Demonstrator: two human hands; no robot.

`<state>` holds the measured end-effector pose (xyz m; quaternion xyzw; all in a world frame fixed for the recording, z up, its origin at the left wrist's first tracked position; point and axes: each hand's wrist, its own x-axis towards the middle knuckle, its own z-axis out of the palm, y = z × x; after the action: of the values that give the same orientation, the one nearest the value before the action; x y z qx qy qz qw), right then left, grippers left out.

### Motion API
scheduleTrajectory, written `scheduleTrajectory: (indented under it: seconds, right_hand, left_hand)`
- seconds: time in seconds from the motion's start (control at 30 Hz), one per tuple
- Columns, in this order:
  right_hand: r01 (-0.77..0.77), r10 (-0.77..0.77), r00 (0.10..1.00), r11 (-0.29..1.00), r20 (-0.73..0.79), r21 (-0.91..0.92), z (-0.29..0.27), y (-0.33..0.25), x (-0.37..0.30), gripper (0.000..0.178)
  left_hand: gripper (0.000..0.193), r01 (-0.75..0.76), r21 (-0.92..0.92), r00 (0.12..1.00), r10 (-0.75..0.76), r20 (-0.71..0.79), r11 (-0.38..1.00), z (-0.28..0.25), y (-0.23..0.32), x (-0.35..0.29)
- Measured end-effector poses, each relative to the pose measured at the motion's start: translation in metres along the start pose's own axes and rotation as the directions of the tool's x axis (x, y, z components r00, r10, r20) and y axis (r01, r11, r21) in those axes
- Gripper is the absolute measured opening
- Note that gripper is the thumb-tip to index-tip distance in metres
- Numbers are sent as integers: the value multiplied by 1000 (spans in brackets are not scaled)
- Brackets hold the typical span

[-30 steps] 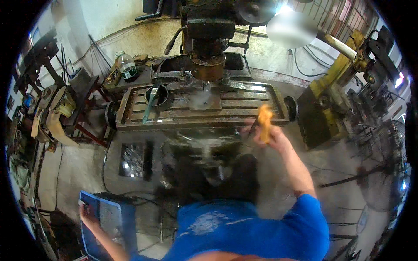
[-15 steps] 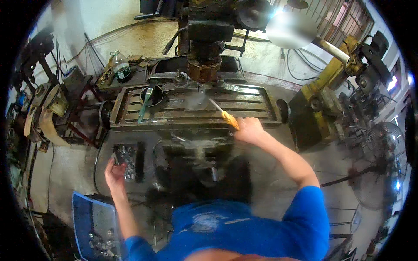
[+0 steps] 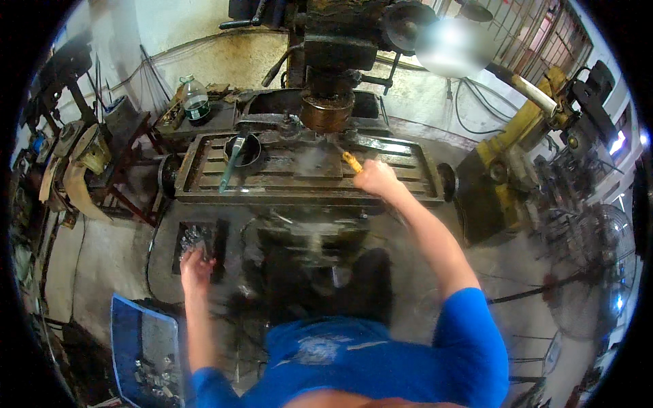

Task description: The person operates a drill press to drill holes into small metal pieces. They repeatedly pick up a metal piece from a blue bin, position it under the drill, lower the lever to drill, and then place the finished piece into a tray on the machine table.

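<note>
My right hand [image 3: 376, 179] is closed round a tool with a yellow-orange handle [image 3: 352, 162], held over the right half of the slotted machine table [image 3: 272, 198]. The tool's far end points toward the machine's spindle head [image 3: 328, 110] and is hard to make out. Lower left, my left hand [image 3: 196, 265] reaches into a dark tray of small metal parts [image 3: 195, 236]. Its fingers bend down among the pieces, and what they grip is hidden. A greyish blur lies on the table below the spindle.
A black bowl [image 3: 250, 151] with a green-handled brush [image 3: 231, 166] across it stands on the machine table. A blue bin [image 3: 146, 316] with metal parts is at the lower left. Back left is a clear bottle [image 3: 195, 102]. A fan [image 3: 592, 265] stands at the right.
My left hand has shifted slightly right, onto the parts in the tray; a dark piece showed at its fingers before. My right hand has moved the tool forward, closer to the spindle.
</note>
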<state>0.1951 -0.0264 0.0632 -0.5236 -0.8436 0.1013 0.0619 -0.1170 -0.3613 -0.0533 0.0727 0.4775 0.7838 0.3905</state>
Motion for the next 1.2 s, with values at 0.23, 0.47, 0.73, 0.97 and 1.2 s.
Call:
scheduleTrajectory:
  seconds: [0.23,0.47,0.73,0.97,1.2]
  right_hand:
    - [40,-124,961,948,248,316,-24,13,-31,28]
    - [339,-477,793,862,378,376,-7,-16,-119,22]
    - [258,-400,850,884,344,391,10,-11,-128,21]
    - [293,-391,839,910,379,293,-13,-23,-117,21]
    - [292,-397,856,900,332,324,-6,-10,-111,24]
  left_hand:
    - [27,110,90,992,-115,47,990,66,-22,9]
    - [19,237,59,938,-244,247,970,142,-65,21]
    - [14,79,218,935,-148,322,973,157,-73,15]
    - [32,-794,602,590,346,729,87,163,-47,10]
    - [35,-821,570,552,234,800,-14,176,-50,9]
